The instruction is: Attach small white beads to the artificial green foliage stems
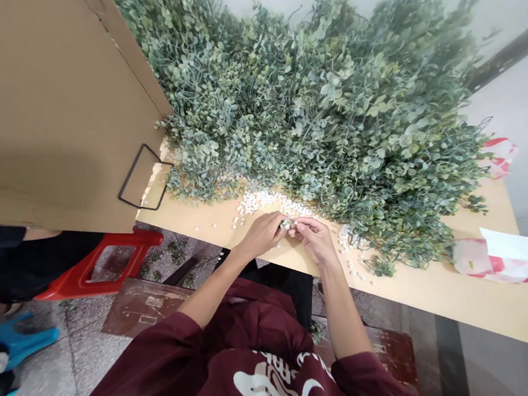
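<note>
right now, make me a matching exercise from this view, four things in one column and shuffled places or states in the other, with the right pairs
Things
1. leafy greenery
2. left hand and right hand
3. red stool
4. white sheet

Places or states
A. by a pink-and-white wrapper, toward the table's right end
B. heaped beyond the small white pieces
C. on the floor to the left
D. fingertips together at a small item

Pairs: 1-B, 2-D, 3-C, 4-A
</note>
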`<state>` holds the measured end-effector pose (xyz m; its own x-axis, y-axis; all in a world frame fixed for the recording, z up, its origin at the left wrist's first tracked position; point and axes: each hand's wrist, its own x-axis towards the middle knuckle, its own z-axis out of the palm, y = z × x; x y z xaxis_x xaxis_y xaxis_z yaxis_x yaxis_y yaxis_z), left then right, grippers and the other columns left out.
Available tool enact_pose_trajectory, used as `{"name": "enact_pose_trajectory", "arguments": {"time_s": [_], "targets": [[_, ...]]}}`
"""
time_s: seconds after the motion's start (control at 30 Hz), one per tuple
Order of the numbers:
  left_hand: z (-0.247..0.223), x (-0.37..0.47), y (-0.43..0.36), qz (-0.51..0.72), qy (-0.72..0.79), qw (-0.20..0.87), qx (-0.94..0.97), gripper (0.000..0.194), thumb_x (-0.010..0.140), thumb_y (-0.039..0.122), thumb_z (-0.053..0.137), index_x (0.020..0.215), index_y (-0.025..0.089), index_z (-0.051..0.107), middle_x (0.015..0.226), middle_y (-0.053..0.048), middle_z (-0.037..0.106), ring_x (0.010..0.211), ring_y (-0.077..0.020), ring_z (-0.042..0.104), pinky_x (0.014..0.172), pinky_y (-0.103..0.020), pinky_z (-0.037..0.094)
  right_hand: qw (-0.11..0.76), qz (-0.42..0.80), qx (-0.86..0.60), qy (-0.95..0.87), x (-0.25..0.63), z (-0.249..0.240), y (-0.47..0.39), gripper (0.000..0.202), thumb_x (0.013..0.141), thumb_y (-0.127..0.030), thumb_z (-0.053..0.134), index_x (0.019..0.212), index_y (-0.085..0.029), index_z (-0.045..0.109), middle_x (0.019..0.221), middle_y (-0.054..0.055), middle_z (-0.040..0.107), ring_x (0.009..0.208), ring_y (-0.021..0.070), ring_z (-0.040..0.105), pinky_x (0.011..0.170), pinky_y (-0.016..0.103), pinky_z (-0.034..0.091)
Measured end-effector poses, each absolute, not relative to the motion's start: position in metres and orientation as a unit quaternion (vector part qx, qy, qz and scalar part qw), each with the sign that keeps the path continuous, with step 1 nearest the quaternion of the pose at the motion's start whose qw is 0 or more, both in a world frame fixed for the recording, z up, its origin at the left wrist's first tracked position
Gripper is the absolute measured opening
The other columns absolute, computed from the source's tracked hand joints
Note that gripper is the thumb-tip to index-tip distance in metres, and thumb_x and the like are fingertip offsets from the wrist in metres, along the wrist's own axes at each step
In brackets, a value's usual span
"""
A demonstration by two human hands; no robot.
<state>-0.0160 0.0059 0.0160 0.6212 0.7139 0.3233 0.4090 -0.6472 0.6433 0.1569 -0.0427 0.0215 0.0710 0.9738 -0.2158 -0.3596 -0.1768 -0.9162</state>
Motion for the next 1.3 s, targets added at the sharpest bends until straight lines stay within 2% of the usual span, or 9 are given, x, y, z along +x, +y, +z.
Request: {"name": "enact_pose_trajectory", "arguments": {"time_s": [0.33, 0.63, 0.9, 1.3], "targets": [[0.015, -0.016, 0.005, 0.289, 0.327, 0.259, 0.861, 0.020, 0.097, 0.031, 0.040, 0.099, 0.018, 0.055, 0.094, -0.004, 0.065, 0.085, -0.0166, 0.062, 0.074, -0.026, 0.045, 0.558, 0.599, -0.468, -0.335, 0.156, 0.021, -0.041, 0.016, 0.072, -0.030, 0.079, 0.084, -0.021, 0.073, 0.068, 0.000, 0.068, 0.061, 0.0128, 0.061, 0.067, 0.029, 0.051], [0.017, -0.017, 0.004, 0.283, 0.326, 0.264, 0.863, 0.019, 0.097, 0.030, 0.040, 0.098, 0.019, 0.056, 0.093, -0.003, 0.065, 0.085, -0.0152, 0.062, 0.074, -0.025, 0.044, 0.534, 0.572, -0.499, -0.372, 0.155, 0.019, -0.042, 0.018, 0.074, -0.034, 0.076, 0.085, -0.021, 0.071, 0.068, 0.000, 0.067, 0.064, 0.0145, 0.061, 0.070, 0.030, 0.050], [0.019, -0.018, 0.004, 0.266, 0.330, 0.294, 0.857, 0.011, 0.092, 0.023, 0.047, 0.093, 0.019, 0.057, 0.091, -0.001, 0.065, 0.081, -0.0139, 0.061, 0.071, -0.023, 0.042, 0.506, 0.537, -0.526, -0.423, 0.155, 0.021, -0.042, 0.017, 0.077, -0.035, 0.073, 0.083, -0.020, 0.069, 0.069, 0.001, 0.067, 0.067, 0.0154, 0.062, 0.070, 0.030, 0.050], [0.017, -0.020, 0.006, 0.261, 0.309, 0.313, 0.859, 0.013, 0.092, 0.024, 0.046, 0.094, 0.019, 0.058, 0.089, -0.002, 0.062, 0.079, -0.0143, 0.058, 0.070, -0.023, 0.042, 0.482, 0.557, -0.494, -0.462, 0.153, 0.032, -0.044, 0.018, 0.083, -0.036, 0.068, 0.077, -0.020, 0.068, 0.070, 0.001, 0.064, 0.068, 0.0158, 0.059, 0.071, 0.029, 0.047]]}}
